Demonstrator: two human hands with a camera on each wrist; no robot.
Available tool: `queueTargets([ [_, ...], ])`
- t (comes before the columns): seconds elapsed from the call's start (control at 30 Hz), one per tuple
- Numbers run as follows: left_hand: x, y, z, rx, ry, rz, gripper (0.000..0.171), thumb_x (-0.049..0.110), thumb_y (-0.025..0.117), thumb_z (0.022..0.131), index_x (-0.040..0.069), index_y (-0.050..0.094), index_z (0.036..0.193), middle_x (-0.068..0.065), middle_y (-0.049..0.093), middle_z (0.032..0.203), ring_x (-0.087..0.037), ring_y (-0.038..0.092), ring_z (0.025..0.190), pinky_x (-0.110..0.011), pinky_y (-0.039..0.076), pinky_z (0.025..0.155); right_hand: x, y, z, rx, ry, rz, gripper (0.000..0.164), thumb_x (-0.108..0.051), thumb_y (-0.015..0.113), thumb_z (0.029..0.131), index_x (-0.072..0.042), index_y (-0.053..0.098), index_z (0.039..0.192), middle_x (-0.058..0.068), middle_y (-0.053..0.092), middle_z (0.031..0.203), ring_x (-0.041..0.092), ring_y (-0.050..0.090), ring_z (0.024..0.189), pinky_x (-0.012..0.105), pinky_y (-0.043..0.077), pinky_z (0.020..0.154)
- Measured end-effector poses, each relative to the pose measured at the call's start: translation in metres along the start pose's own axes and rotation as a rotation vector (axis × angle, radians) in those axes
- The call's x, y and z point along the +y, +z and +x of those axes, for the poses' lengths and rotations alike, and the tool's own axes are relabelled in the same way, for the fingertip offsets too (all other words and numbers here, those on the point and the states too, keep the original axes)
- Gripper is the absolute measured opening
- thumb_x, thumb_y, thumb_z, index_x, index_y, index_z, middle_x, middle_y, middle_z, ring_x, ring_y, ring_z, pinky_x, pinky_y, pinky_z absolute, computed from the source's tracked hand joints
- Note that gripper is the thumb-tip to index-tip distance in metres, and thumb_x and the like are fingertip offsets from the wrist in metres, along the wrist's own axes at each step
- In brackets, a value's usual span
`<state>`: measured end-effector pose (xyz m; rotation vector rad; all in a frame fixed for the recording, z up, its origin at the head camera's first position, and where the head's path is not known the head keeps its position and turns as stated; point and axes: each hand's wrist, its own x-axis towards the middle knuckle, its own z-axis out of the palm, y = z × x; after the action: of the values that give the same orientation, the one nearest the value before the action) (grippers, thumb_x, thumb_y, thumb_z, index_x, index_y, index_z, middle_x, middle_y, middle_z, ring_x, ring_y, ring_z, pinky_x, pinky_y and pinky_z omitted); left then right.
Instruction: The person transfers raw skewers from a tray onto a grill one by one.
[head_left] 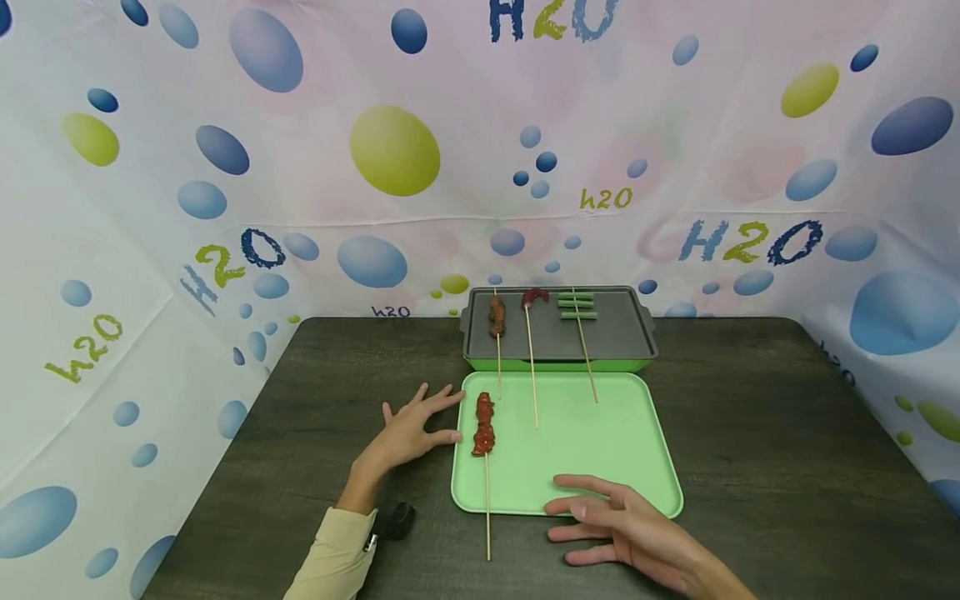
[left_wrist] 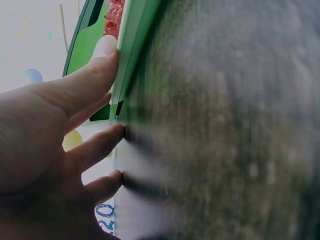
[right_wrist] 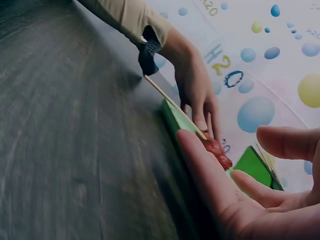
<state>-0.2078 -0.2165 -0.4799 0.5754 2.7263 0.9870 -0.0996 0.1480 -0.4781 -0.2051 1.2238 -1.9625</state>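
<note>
My left hand (head_left: 408,429) lies at the left edge of the light green tray (head_left: 600,450), fingers spread, thumb and index finger touching the rim. In the left wrist view the thumb (left_wrist: 102,60) presses on that rim while other fingertips meet the dark table. On the tray's left side lies a skewer of red glazed meat (head_left: 484,425), its bare stick (head_left: 488,525) jutting past the front rim. Over the front right corner hovers my right hand (head_left: 622,525), fingers apart and holding nothing. In the right wrist view its fingers (right_wrist: 205,170) partly cover the tray.
Behind the tray stands a grey-topped green grill (head_left: 626,329). Across it lie a brown meat skewer (head_left: 497,317), a skewer with a curled dark red piece (head_left: 534,297) and a green vegetable skewer (head_left: 577,315), sticks reaching over the tray. A patterned sheet (head_left: 465,150) hangs behind the table.
</note>
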Motion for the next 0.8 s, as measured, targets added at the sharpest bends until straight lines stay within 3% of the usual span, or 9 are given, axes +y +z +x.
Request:
queueTargets([
  [0.37,0.000,-0.001,-0.001,0.002,-0.014,0.007,0.071,0.035,0.075,0.094,0.018,0.047,0.157,-0.012,0.033,0.165,-0.044,0.009,0.155,-0.085,-0.014,0.101,0.011,0.021,0.028,0.032,-0.012,-0.021,0.064,-0.014,0.053,0.108,0.003,0.022,0.161,0.021,0.052,0.148,0.037,0.060,0.128,0.051,0.054,0.099],
  [0.8,0.000,0.000,0.000,0.004,-0.012,0.015,0.070,0.034,0.075,0.094,0.018,0.048,0.156,-0.012,0.034,0.164,-0.045,0.011,0.154,-0.086,-0.012,0.101,0.019,0.044,0.061,0.047,-0.012,0.029,0.068,-0.006,0.058,0.102,0.006,0.023,0.159,0.023,0.057,0.142,0.044,0.062,0.123,0.050,0.056,0.095],
])
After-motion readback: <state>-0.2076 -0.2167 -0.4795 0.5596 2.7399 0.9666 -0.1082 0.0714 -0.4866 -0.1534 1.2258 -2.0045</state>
